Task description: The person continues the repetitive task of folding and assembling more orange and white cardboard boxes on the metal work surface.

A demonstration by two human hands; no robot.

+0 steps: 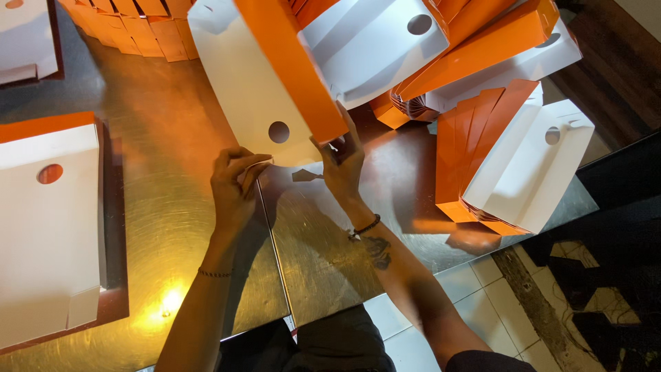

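A flat cardboard box blank [251, 83], white inside and orange outside, with a round hole, stands tilted on the metal table [172, 138]. My left hand [233, 184] pinches its lower left corner flap. My right hand [342, 162] grips the lower end of its folded orange side panel [292, 65]. Both hands hold the same blank near the table's middle.
Stacks of folded orange-and-white blanks lie at right [513, 165] and upper right [482, 48]. More orange pieces [131, 24] are piled at the top left. A white blank with a hole [48, 227] lies at left. The table's front edge borders a tiled floor [496, 303].
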